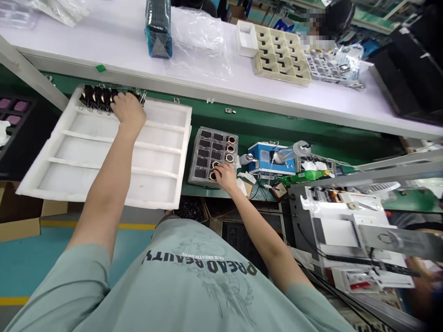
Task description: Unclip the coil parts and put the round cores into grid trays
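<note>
At the top of the white foam tray point(121, 144), a row of black clips with round pale parts point(100, 96) lies along the first compartment. My left hand point(129, 110) is over the right part of this row, fingers bent and closed; what they hold is hidden. A clear compartment tray point(205, 152) with dark squares stands right of the foam tray, several gold-rimmed round parts point(230, 149) in its right column. My right hand point(226, 177) reaches its lower right corner, fingertips together at a round part there; whether it is gripped is too small to tell.
A blue device point(266, 158), a green bottle point(306, 176) and a clear-topped container point(300, 148) stand to the right. Above runs a white shelf point(200, 87) with a beige divided tray point(282, 55) and a teal package point(158, 32). A person's hand point(420, 269) shows at the far right.
</note>
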{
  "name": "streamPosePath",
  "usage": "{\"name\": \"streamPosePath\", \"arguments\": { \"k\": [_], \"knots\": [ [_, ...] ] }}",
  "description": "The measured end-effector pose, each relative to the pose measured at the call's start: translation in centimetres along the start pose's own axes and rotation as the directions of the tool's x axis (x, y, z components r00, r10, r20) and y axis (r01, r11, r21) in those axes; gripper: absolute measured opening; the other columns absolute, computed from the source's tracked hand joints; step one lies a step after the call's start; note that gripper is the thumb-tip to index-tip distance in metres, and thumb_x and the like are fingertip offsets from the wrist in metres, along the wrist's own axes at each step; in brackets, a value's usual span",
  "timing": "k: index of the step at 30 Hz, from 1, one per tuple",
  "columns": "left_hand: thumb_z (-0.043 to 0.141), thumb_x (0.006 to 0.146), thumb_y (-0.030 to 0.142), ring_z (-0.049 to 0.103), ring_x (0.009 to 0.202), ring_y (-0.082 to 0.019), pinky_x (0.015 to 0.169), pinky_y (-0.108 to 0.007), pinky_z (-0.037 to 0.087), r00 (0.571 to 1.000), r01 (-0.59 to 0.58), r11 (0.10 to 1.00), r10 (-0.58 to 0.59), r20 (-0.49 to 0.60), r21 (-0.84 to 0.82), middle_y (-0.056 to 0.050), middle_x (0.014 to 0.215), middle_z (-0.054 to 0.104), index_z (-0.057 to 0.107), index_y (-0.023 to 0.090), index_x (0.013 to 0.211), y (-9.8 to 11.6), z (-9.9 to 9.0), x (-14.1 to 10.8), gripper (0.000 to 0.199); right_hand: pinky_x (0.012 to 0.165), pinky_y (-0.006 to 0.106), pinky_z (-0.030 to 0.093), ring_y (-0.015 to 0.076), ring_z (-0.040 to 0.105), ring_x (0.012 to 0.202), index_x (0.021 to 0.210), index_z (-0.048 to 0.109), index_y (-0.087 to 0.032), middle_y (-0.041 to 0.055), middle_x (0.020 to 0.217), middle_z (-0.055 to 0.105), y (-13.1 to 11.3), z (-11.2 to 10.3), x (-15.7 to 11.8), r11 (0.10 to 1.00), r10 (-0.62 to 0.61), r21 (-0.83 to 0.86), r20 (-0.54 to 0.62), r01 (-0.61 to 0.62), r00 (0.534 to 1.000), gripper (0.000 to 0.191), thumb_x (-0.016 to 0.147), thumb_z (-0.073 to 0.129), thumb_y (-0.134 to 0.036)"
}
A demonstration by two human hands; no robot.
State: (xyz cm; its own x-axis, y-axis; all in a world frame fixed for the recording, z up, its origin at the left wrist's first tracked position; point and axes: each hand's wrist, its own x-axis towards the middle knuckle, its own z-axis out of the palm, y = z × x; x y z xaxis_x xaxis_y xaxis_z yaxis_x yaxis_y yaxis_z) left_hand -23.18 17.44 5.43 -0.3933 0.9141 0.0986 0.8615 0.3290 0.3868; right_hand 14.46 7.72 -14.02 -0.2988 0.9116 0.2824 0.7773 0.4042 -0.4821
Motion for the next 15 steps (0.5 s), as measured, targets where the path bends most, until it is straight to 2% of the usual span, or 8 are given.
{"name": "streamPosePath", "arguments": {
  "k": [3,5,7,9,10,12,13,15],
  "knots": [
    [0.054,0.099,0.032,0.040,0.133,-0.035,0.113,-0.055,0.026,0.993,0.009,1.000,-0.009,-0.121,-0.003,-0.023,0.138,0.051,0.050,0.001,0.122,0.2,-0.8,-4.0,0.039,0.102,0.051,0.044,0.0306,0.059,0.111,0.112,0.073,-0.013,0.0167,0.111,0.072,-2.1,-0.8,-1.0,0.967,0.203,0.177,-0.100,-0.184,0.974,0.037,0.094,0.053,-0.039],
    [0.061,0.094,0.035,0.049,0.126,-0.035,0.110,-0.051,0.034,0.999,0.016,0.973,-0.026,-0.043,-0.229,-0.018,0.127,0.060,0.059,0.009,0.113,1.1,-0.6,-7.7,0.033,0.097,0.049,0.049,0.0285,0.063,0.105,0.118,0.069,-0.014,0.0161,0.112,0.072,-4.6,-1.4,-2.0,0.870,0.349,0.392,-0.058,-0.300,0.935,0.044,0.096,0.050,-0.047],
    [0.066,0.089,0.041,0.059,0.115,-0.032,0.104,-0.045,0.043,0.990,0.069,0.809,0.019,0.143,-0.584,-0.013,0.111,0.069,0.065,0.014,0.104,3.0,0.4,-12.0,0.032,0.087,0.042,0.054,0.0249,0.066,0.099,0.129,0.062,-0.016,0.0149,0.114,0.071,-7.3,-2.0,-2.8,0.688,0.389,0.634,0.088,-0.352,0.917,0.053,0.099,0.039,-0.054],
    [0.072,0.082,0.046,0.064,0.107,-0.030,0.099,-0.042,0.048,0.919,0.235,0.535,0.149,0.365,-0.811,-0.010,0.099,0.072,0.068,0.016,0.100,5.5,1.9,-16.4,0.036,0.076,0.036,0.057,0.0220,0.068,0.092,0.134,0.056,-0.018,0.0133,0.112,0.071,-9.6,-2.5,-3.2,0.477,0.359,0.793,0.219,-0.380,0.907,0.061,0.102,0.025,-0.059],
    [0.076,0.078,0.047,0.065,0.106,-0.030,0.097,-0.041,0.049,0.867,0.333,0.421,0.215,0.449,-0.844,-0.009,0.095,0.072,0.069,0.017,0.098,6.7,2.8,-18.5,0.037,0.071,0.034,0.057,0.0211,0.069,0.089,0.133,0.056,-0.019,0.0123,0.108,0.071,-10.2,-2.8,-3.2,0.391,0.361,0.829,0.262,-0.400,0.895,0.064,0.102,0.021,-0.062],
    [0.080,0.073,0.048,0.065,0.108,-0.029,0.095,-0.039,0.051,0.773,0.486,0.282,0.303,0.558,-0.827,-0.009,0.096,0.073,0.070,0.019,0.095,8.8,4.3,-21.6,0.038,0.062,0.031,0.056,0.0198,0.069,0.080,0.124,0.058,-0.020,0.0096,0.098,0.071,-10.4,-3.6,-3.1,0.270,0.423,0.848,0.320,-0.456,0.847,0.063,0.099,0.025,-0.068],
    [0.081,0.072,0.047,0.065,0.110,-0.029,0.094,-0.038,0.051,0.754,0.523,0.243,0.314,0.576,-0.817,-0.009,0.098,0.073,0.070,0.019,0.096,9.6,5.0,-22.6,0.038,0.058,0.030,0.055,0.0192,0.068,0.075,0.117,0.058,-0.020,0.0080,0.092,0.071,-10.0,-4.2,-3.2,0.225,0.467,0.846,0.342,-0.484,0.815,0.061,0.097,0.030,-0.071],
    [0.082,0.072,0.044,0.065,0.112,-0.027,0.095,-0.037,0.051,0.761,0.540,0.199,0.300,0.576,-0.818,-0.009,0.105,0.073,0.069,0.020,0.098,10.7,6.1,-23.6,0.038,0.051,0.028,0.052,0.0178,0.067,0.065,0.106,0.056,-0.022,0.0048,0.083,0.069,-8.8,-5.6,-3.5,0.153,0.526,0.845,0.370,-0.513,0.766,0.058,0.092,0.038,-0.075]
  ]
}}
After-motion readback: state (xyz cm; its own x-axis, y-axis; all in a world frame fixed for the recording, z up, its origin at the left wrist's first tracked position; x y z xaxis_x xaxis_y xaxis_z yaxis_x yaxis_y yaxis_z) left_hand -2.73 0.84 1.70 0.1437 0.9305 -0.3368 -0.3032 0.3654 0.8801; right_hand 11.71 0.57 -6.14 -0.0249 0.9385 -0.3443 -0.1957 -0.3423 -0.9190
